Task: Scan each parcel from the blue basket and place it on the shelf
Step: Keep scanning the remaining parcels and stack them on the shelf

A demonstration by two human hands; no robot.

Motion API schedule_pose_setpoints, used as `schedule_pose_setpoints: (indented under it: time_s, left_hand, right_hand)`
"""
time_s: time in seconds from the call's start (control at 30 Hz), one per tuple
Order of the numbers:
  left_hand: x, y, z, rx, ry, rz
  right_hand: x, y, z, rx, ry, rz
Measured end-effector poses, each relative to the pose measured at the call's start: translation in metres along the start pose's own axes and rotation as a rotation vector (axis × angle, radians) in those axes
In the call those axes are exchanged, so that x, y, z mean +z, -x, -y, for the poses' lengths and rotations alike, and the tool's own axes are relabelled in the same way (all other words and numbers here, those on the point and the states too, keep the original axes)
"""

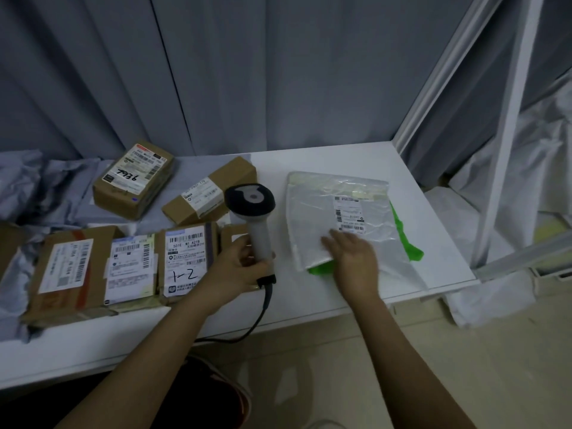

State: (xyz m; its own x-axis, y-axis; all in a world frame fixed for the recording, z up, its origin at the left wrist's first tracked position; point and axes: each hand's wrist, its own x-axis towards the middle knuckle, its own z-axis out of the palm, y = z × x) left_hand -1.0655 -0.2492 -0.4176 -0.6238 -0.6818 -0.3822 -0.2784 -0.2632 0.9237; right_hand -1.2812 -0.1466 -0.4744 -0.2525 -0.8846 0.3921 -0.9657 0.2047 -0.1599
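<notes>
My left hand (238, 267) has its fingers wrapped round the scanner (252, 218) handle. Right hand (356, 258) lies flat, fingers released, on the clear plastic parcel (346, 218) on the white shelf (309, 168).

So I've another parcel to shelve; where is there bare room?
Bare white shelf lies behind and right of the clear plastic parcel, and along the front edge below the scanner. Left of the scanner, cardboard boxes crowd it.
</notes>
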Motion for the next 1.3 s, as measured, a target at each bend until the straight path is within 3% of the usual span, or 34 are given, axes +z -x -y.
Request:
schedule_pose_setpoints:
  time_s: [0.03,0.1,0.3,0.43,0.63,0.97,1.17,1.3]
  left_hand:
    - [0.0,0.001,0.0,-0.001,0.007,-0.008]
    - [0.0,0.001,-0.001,0.001,0.022,-0.012]
    - [0.002,0.002,0.002,-0.003,0.026,-0.001]
    - [0.0,0.004,0.002,0.001,0.029,0.004]
    - [-0.007,0.005,0.003,-0.001,0.066,-0.033]
    - [-0.027,0.015,0.003,0.041,0.122,-0.093]
    - [-0.044,0.026,-0.013,0.082,0.089,-0.151]
    - [-0.068,0.04,-0.028,0.143,0.077,-0.226]
  right_hand:
    - [-0.01,-0.001,-0.014,-0.004,0.016,-0.064]
    - [-0.017,0.008,-0.041,0.03,-0.009,-0.006]
    - [0.016,0.057,-0.071,0.215,-0.129,0.657]
    - [0.032,0.05,-0.061,0.205,0.016,0.743]
    - [0.056,-0.005,-0.038,0.216,0.005,0.845]
    - [0.083,-0.077,-0.003,0.241,0.132,0.815]
    - [0.052,-0.08,0.047,0.146,-0.258,0.552]
    - [0.036,-0.109,0.094,-0.041,-0.379,0.504]
